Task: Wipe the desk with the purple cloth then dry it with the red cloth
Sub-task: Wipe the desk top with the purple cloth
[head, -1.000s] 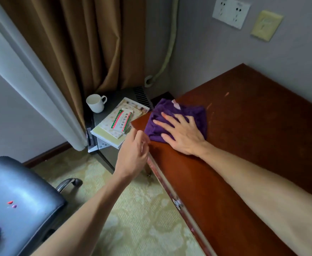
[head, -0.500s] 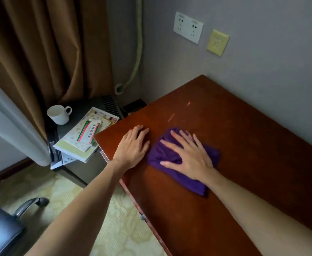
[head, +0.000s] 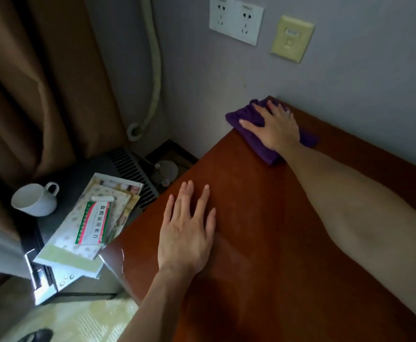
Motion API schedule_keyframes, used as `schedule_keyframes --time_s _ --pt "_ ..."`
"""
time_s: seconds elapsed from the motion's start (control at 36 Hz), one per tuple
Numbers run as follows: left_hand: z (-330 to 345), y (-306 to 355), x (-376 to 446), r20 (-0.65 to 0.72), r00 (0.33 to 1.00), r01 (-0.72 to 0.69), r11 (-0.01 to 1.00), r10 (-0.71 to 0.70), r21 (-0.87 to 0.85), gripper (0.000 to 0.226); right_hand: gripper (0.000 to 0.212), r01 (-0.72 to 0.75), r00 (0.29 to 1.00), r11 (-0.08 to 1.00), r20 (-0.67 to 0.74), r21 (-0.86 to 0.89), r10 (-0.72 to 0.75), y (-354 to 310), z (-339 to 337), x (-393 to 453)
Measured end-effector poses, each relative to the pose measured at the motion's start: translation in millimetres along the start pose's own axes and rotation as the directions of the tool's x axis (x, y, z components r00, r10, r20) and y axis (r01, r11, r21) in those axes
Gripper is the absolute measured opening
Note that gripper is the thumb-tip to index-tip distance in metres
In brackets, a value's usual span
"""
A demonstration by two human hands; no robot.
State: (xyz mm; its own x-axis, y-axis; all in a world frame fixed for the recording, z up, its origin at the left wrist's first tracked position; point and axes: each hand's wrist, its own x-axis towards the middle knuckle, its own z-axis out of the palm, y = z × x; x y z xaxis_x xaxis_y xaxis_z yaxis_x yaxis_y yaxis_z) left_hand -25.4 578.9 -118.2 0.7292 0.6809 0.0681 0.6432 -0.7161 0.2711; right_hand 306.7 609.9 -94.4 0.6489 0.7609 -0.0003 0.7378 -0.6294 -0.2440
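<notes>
Fingers flat on both hands: right hand (head: 277, 127) presses one purple cloth (head: 256, 135), left hand (head: 187, 233) on desk (head: 263, 218)

I am in a hotel-type room: wooden desk (head: 263, 218) against the wall, brown curtain (head: 41, 82) upper left, safe (head: 46, 280) lower left.

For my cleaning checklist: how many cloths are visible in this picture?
1: the purple cloth under the right hand at the desk's far corner. No red cloth shows.
</notes>
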Motion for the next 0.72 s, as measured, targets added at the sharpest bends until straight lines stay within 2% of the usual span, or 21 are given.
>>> schedule_keyframes --time_s 0.17,0.28,0.33,0.39,0.47,0.58,0.72 --pt "-2.1 -4.5 0.3 -0.003 1.0 -0.01 0.999 0.01 -0.041 0.056 0.094 0.002 1.0 0.999 0.019 -0.037 -0.001 -8.0 2.4 -27.6" --pt "-6.3 -2.9 -0.1 -0.015 1.0 -0.005 0.997 0.004 -0.077 0.056 0.104 0.013 1.0 0.999 0.006 -0.053 -0.013 -16.1 3.8 -82.1" --pt "-8.5 -2.3 -0.2 -0.016 1.0 -0.004 0.995 0.002 -0.104 0.056 0.103 0.044 0.999 0.998 0.006 -0.042 -0.043 -19.1 5.8 -121.6" --pt "-10.2 -1.5 -0.7 -0.019 1.0 -0.008 0.992 0.006 -0.123 0.056 0.091 0.08 0.997 0.996 -0.002 -0.027 -0.08 -18.8 7.8 -173.0" --pt "-11.4 -2.2 -3.5 -0.011 0.998 -0.056 0.988 0.055 -0.142 0.054 0.083 0.122 0.99 0.992 -0.062 -0.026 -0.124 -15.7 10.6 -270.8" --pt "-11.1 -2.6 -4.2 0.003 0.982 -0.188 0.977 0.189 -0.102 0.049 0.088 0.143 0.988 0.989 -0.049 -0.049 -0.145 -11.1 11.0 -365.9" --pt "-16.1 6.1 24.8 0.018 0.966 -0.258 0.964 0.259 -0.06 0.05 0.089 0.154 0.983 0.988 0.103 -0.02 -0.152 1.8 -0.6 -333.3"
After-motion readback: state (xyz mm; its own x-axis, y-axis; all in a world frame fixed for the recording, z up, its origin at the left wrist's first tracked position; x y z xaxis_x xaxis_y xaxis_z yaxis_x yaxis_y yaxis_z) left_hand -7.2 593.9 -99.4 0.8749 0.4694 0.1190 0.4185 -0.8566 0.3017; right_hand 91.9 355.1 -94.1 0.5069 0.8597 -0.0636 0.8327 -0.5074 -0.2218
